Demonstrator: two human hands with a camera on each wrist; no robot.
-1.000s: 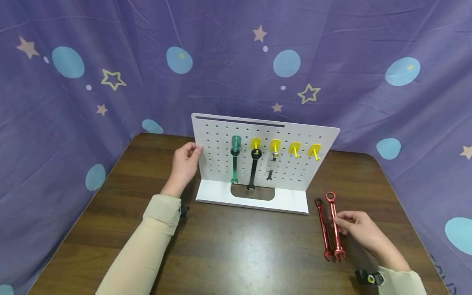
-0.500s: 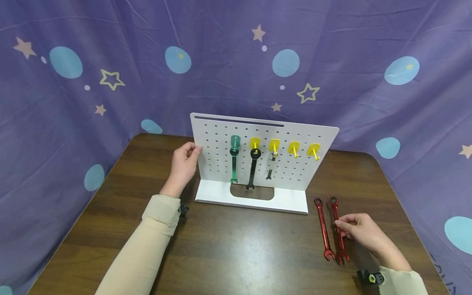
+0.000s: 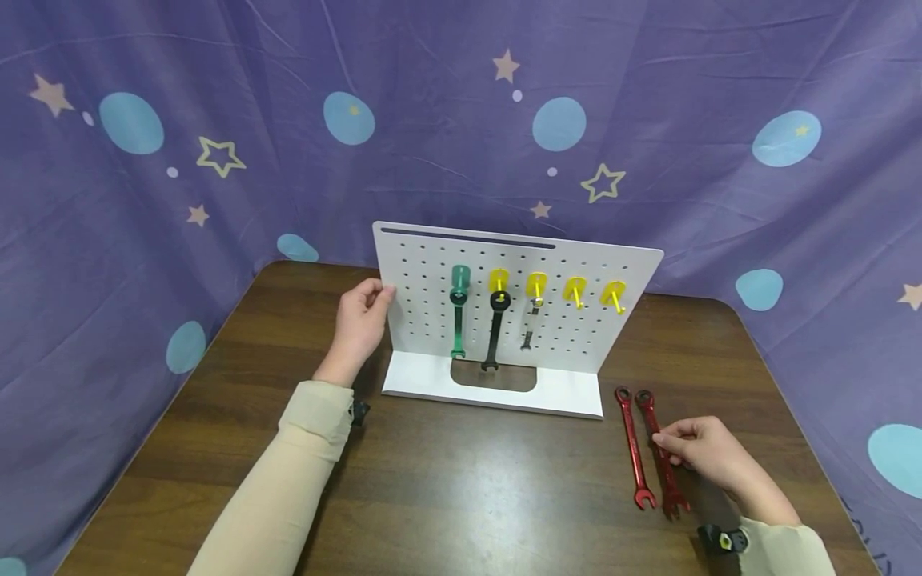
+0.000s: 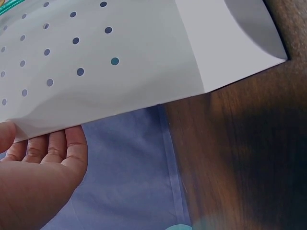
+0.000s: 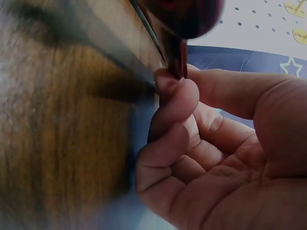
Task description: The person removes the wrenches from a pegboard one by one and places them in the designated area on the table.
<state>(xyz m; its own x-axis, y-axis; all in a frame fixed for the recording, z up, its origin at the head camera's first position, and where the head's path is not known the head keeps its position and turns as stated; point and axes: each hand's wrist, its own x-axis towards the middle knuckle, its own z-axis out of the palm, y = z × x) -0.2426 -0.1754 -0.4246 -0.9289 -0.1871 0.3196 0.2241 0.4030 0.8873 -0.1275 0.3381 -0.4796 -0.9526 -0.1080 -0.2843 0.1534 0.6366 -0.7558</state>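
Bearings: head view, with the white pegboard (image 3: 425, 312) at the centre of the dial.

Item, white pegboard: upright panel on a flat base (image 3: 421, 372), punched with rows of holes; long slot at 11 o'clock; rounded cut-out in the base between 6 and 7.

Item, left hand (image 3: 362, 320): at 9 o'clock, pinching the panel's side edge, thumb on the front face, fingers passing behind; fingertips hidden by the board.

Item, right hand (image 3: 709, 454): at 4 o'clock, gripping the held red wrench at mid-shaft between thumb and curled fingers.

Item, held red wrench (image 3: 666, 474): between 4 and 5 o'clock, ring end pointing between 11 and 12, open end between 5 and 6. Whether it touches the table cannot be told.

Item, second red wrench (image 3: 633, 448): lying on the table just beside the held one, on its 9 o'clock side, similarly aligned.

Item, green hook (image 3: 461, 276): at 10 o'clock, green wrench (image 3: 458, 330) hanging by its ring.

Item, yellow hooks (image 3: 499, 278), four: the first, at 11, carries a black wrench (image 3: 495, 336); the second, between 1 and 2, a small silver wrench (image 3: 531, 326); two more run toward 3.

Item, table (image 3: 461, 488): brown wood grain, under everything.

Item, curtain (image 3: 446, 80): purple, printed with stars and blue ovals, behind, across 12 o'clock.
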